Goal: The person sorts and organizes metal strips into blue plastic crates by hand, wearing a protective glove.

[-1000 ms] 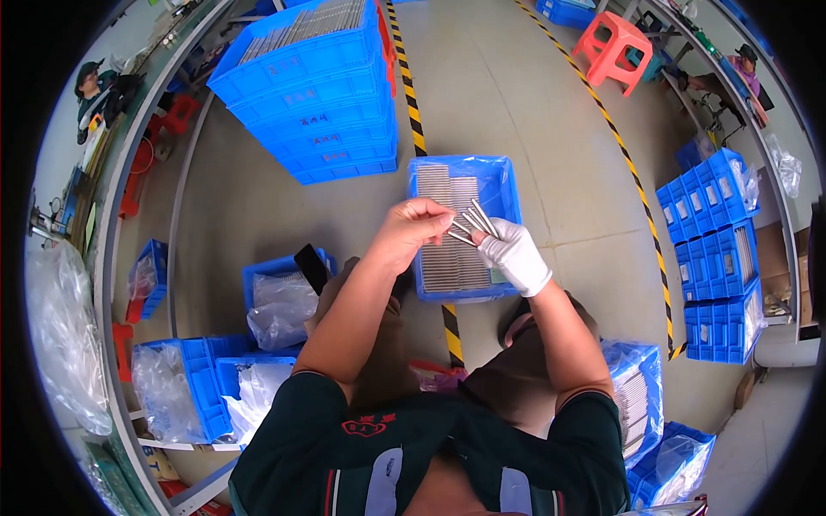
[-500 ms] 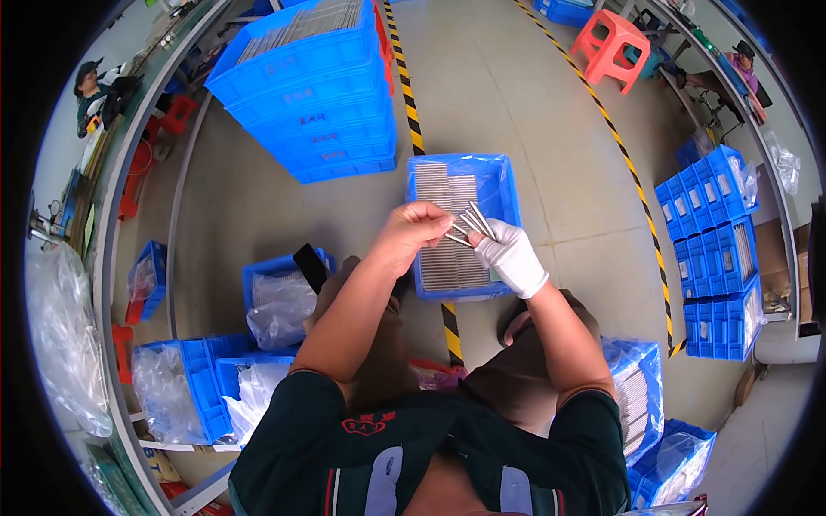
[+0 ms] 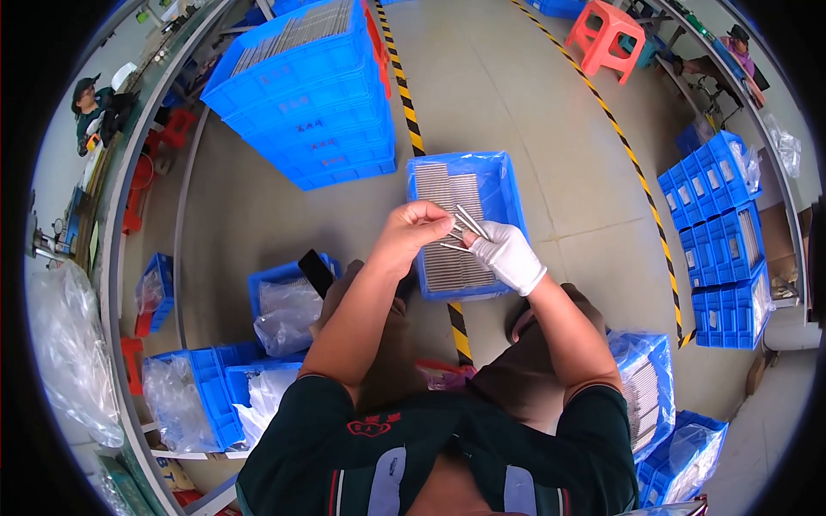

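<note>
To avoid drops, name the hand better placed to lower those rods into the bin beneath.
Probably the right hand: gloved, it grips several rods above the blue bin. The left hand is near their ends.

Factory wkshp; stacked blue crates [image 3: 318, 138]; blk/yel flr tape [image 3: 408, 103]

Grey floor [image 3: 564, 185], black-and-yellow tape lines [image 3: 401, 82], stacked blue crates [image 3: 318, 120], red stool [image 3: 613, 19], film-lined crate [image 3: 514, 196] of metal rods [image 3: 449, 268]
</note>
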